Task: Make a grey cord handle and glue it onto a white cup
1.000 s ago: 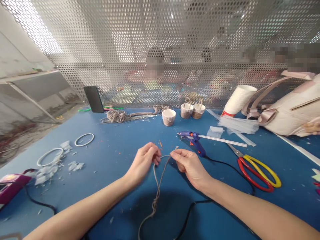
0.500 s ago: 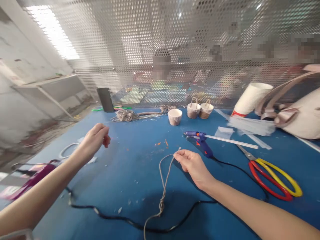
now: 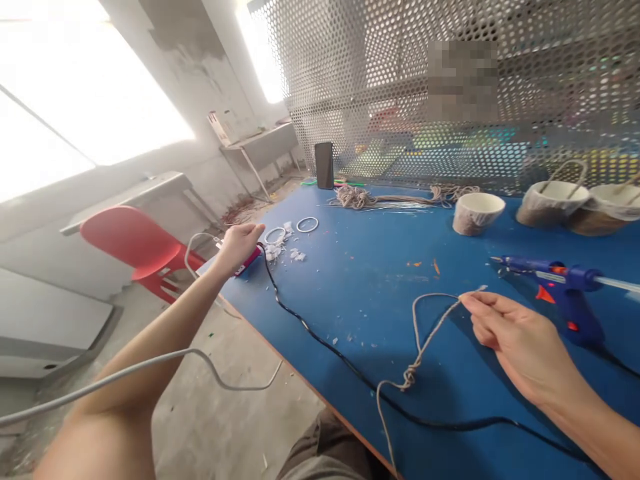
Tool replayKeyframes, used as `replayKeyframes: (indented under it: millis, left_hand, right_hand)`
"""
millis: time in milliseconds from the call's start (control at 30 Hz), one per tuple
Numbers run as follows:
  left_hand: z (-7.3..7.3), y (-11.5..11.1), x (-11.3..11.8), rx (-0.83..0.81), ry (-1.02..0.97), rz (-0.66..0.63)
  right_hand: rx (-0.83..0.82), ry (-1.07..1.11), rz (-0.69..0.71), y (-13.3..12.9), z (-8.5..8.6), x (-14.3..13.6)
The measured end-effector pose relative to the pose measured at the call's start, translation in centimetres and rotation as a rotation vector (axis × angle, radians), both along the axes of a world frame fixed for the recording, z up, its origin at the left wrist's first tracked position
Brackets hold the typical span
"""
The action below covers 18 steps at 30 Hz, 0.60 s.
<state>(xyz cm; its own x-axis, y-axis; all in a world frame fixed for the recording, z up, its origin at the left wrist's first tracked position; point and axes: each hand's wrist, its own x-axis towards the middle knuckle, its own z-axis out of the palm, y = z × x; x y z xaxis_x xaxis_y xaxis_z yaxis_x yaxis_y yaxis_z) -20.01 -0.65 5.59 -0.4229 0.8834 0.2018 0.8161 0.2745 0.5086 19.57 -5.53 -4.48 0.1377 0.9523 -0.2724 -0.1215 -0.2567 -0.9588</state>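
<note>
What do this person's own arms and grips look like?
The bare human left grip and bare right grip wear no gloves. The sleeveless left arm and sleeveless right forearm show no watch or bracelet. A light-grey cable crosses in front of the left arm; whether it's attached is unclear.

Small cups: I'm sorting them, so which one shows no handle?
The leftmost cup, standing apart from the others. A handle rises from the middle cup, and another from the right cup, which the picture's edge partly cuts off.
</note>
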Motion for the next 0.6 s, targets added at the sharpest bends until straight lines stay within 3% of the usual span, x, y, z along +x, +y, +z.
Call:
replayKeyframes:
  millis: [133,300,600]
  left_hand:
    - [-1.2,0.8,-0.3,-0.074,0.139,-0.110]
    - [-1.5,1.9,0.8,-0.153,0.314,-0.260]
    - [-0.6,3.2,2.5,-0.164,0.560,-0.210]
  right_hand:
    - [0.015,0.005,0.013,0.0,-0.2,0.1]
    - [0.025,0.003,0.017,0.1,-0.2,-0.1]
    - [0.022,-0.004,0.024,0.3,-0.4,-0.1]
